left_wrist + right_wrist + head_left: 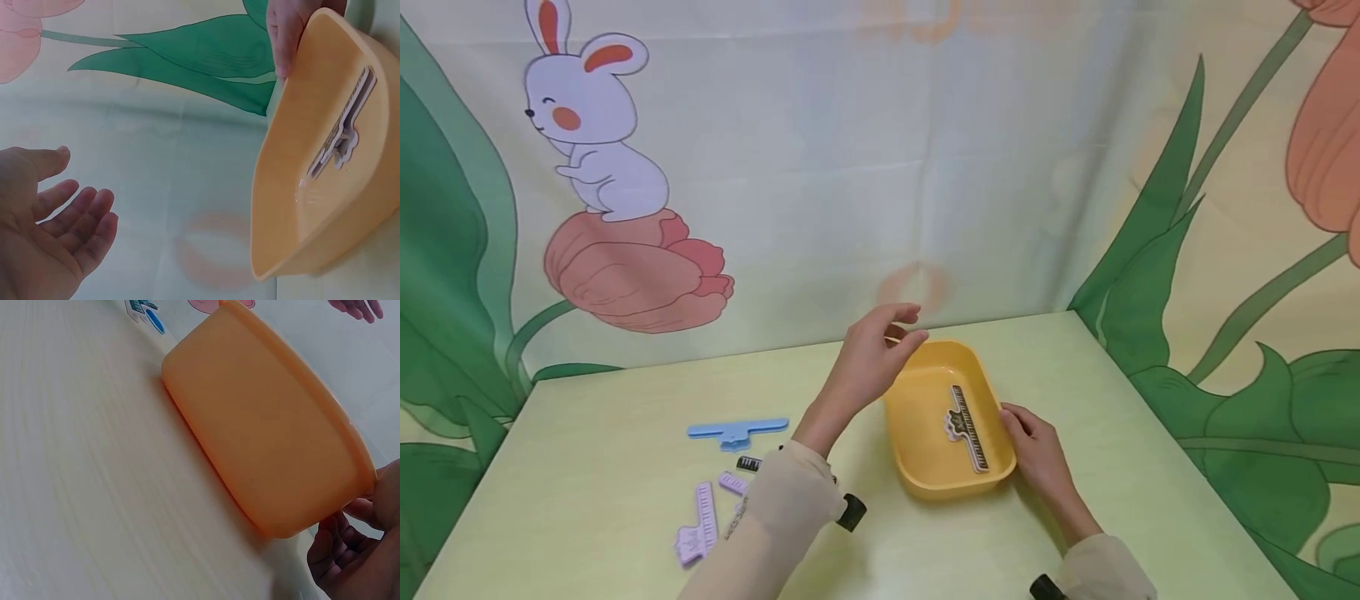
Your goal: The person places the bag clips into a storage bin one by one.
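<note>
A yellow plastic basin (pixel 917 482) stands on the table, with a black-and-white clip (pixel 968 429) lying inside it, patterned like piano keys. My right hand (pixel 1037 450) grips the basin's right side at the rim, its thumb near the top edge; the right wrist view shows curled fingers against the outer wall. Above the basin's far left corner, my left hand (pixel 880 354) is raised with loosely bent fingers and holds nothing. In the left wrist view that left hand (pixel 53 225) appears apart from the basin.
Left of my left forearm lie a blue clip (pixel 737 432), a purple clip (pixel 700 525), another purple clip (pixel 732 482) and a black clip (pixel 748 463), the last two partly hidden by the sleeve. A printed cloth (pixel 820 167) hangs behind the table.
</note>
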A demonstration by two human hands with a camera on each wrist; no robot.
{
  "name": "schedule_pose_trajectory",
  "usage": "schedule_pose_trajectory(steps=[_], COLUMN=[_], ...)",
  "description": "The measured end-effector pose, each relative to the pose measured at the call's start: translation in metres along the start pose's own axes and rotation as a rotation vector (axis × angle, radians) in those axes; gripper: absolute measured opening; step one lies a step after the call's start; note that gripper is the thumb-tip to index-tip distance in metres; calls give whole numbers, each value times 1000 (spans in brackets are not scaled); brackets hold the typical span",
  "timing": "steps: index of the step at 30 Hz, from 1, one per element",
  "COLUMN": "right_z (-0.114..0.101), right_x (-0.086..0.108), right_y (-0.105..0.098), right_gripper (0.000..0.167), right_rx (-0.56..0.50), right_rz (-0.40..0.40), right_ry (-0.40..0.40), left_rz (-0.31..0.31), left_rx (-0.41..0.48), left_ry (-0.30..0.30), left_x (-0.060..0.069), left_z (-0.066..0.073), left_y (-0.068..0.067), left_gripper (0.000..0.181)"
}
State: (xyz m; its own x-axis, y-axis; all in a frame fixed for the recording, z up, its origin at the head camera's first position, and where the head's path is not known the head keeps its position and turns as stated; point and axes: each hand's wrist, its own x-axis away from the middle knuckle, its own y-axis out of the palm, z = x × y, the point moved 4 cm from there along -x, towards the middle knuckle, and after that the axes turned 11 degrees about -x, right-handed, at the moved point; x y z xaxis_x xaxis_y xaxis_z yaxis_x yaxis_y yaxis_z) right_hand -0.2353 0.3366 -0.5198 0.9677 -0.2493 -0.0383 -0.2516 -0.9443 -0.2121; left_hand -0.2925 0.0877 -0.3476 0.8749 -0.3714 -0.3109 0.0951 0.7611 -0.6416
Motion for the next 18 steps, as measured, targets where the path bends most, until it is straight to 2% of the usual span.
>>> schedule_pose_trajectory(steps=[18], right_z=[0], right_x=[0], right_y=[-1], right_gripper=[49], right_rx=[-11], right_rz=[-5], right_ry=[61], left_rz=[66], left_rx=[-25], left_ry=[-31], left_x=[24], left_z=[-26], left_y=[-36], left_gripper=[40])
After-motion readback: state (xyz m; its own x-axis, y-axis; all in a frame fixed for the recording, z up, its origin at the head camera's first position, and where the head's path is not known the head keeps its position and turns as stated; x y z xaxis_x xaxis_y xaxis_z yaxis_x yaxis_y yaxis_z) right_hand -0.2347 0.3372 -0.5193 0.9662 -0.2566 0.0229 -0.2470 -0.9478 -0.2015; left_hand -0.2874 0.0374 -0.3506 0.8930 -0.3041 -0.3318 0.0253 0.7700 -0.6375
